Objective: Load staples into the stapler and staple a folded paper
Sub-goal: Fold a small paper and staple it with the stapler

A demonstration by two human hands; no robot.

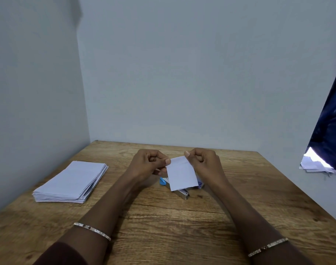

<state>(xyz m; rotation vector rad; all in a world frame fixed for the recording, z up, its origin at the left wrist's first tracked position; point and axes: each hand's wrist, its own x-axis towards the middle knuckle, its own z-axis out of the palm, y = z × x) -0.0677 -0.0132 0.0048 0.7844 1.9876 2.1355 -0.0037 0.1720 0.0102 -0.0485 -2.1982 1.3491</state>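
Note:
A small white folded paper [181, 174] hangs above the middle of the wooden table [163, 217]. My left hand [147, 164] pinches its top left corner and my right hand [203, 162] pinches its top right edge, where a narrow strip is folded over. Beneath the paper lies the stapler [182, 193]; its blue end [162, 181] pokes out on the left and its metal end shows below the paper. The paper hides most of the stapler. A small bluish item [200, 184], possibly a staple box, peeks out at the paper's lower right.
A stack of white paper sheets [71, 181] lies on the table's left side. Walls close off the left and the back. A dark blue curtain [330, 131] hangs at the right, with loose papers [314, 163] on a ledge under it.

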